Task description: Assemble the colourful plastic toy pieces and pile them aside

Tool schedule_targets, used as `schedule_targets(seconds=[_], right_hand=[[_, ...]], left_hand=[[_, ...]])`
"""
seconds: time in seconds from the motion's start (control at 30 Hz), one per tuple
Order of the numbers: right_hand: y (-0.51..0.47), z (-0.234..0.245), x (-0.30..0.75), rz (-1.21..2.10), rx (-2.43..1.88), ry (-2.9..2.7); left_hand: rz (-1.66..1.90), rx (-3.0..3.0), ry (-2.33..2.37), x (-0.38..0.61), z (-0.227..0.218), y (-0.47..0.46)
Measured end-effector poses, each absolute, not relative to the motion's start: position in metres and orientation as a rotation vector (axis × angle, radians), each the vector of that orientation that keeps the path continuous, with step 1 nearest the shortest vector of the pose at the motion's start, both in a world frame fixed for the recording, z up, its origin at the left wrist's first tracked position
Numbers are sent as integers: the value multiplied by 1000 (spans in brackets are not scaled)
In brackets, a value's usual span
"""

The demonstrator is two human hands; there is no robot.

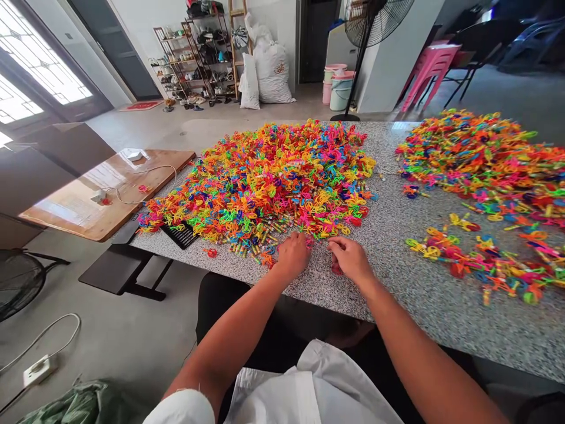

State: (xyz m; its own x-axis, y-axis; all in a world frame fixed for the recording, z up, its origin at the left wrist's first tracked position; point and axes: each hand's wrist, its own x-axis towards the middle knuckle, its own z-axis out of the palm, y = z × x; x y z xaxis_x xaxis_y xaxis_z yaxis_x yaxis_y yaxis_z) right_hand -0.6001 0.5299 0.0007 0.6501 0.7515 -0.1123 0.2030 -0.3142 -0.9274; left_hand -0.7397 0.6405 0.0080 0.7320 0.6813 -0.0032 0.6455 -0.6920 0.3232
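Observation:
A large heap of small, bright plastic pieces (282, 171), many of them looped in shape, covers the middle of the speckled stone table (384, 235). My left hand (295, 256) is closed at the front edge of this heap, with a pink piece (309, 242) beside its fingertips; what it grips is hidden. Just to the right, my right hand (352, 259) has its thumb and forefinger pinched together. A red plastic piece (336, 268) shows under its curled fingers. Short, patterned tube-like pieces (241, 247) lie at the heap's front, left of my hands.
Further right are a second heap (477, 153) and a looser row of assembled-looking pieces (489, 259). A black slotted tray (180, 235) sticks out beneath the heap's left side. To the left stands a wooden board (110, 194) with a cable; a fan (366, 35) stands behind.

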Motion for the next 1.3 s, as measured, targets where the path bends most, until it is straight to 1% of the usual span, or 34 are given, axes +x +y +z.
schedule_targets(seconds=[0.1, 0.17, 0.3, 0.37, 0.5, 0.73, 0.8, 0.87, 0.97, 1.03, 1.13, 1.3], right_hand=[[561, 8, -601, 576, -1914, -1000], [583, 11, -606, 573, -1952, -1171], [627, 10, -629, 501, -2158, -1517], [646, 7, -642, 451, -2234, -1560], [670, 4, -662, 376, -2313, -1563], [674, 5, -664, 354, -2281, -1603], [666, 5, -660, 358, -2239, -1516], [651, 6, -657, 513, -2045, -1258], [619, 11, -653, 970, -1505, -773], [595, 16, -651, 1209, -1254, -611], [564, 25, -650, 1382, -1145, -523], [537, 26, -647, 1432, -1132, -463]], left_hand=[[315, 2541, 978, -762, 13, 644], [444, 2420, 1026, -779, 17, 648], [654, 1970, 1142, -810, 24, 657], [703, 1662, 1115, -824, 26, 661], [649, 1202, 982, -845, 28, 665], [650, 1246, 1002, -851, 16, 663], [673, 1285, 994, -850, 12, 662], [669, 1329, 975, -848, 10, 661], [594, 1371, 894, -843, 14, 658], [518, 1379, 813, -839, 20, 657], [398, 1386, 678, -831, 27, 654], [258, 1386, 592, -824, 34, 647]])
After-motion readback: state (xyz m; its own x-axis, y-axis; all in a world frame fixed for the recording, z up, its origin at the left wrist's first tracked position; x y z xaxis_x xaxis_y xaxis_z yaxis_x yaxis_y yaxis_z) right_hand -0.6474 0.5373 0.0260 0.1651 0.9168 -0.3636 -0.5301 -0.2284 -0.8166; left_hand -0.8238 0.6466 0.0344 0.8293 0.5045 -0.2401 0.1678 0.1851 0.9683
